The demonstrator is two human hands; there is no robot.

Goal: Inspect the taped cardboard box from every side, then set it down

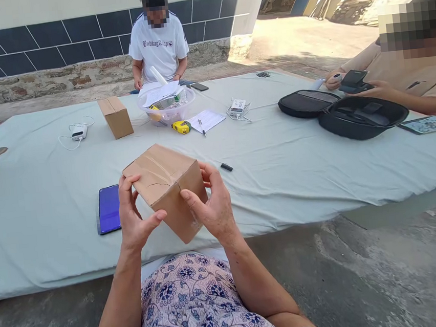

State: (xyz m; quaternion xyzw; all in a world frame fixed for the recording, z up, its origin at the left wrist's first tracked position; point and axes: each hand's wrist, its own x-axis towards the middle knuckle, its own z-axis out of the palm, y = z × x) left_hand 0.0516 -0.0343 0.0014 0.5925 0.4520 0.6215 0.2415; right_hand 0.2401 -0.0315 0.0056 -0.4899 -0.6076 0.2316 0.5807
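A brown cardboard box [166,181], taped along its top seam, is held tilted over the near edge of the table between my two hands. My left hand [134,218] grips its left side, with fingertips at the top edge and the thumb by the lower front edge. On the other side my right hand [216,202] has its thumb pressed on the front face, near the end of the tape, while its fingers reach behind and are partly hidden. Left of the box lies a phone [109,209] with a blue screen. A small black object [226,167] lies to the right.
Farther back on the cloth-covered table [267,194] stand another cardboard box [115,117] and a plastic basin [152,116] of papers and items. A yellow tape measure [181,127], a pen on paper [208,120] and an open black case [363,116] lie around. Two people sit across and at right.
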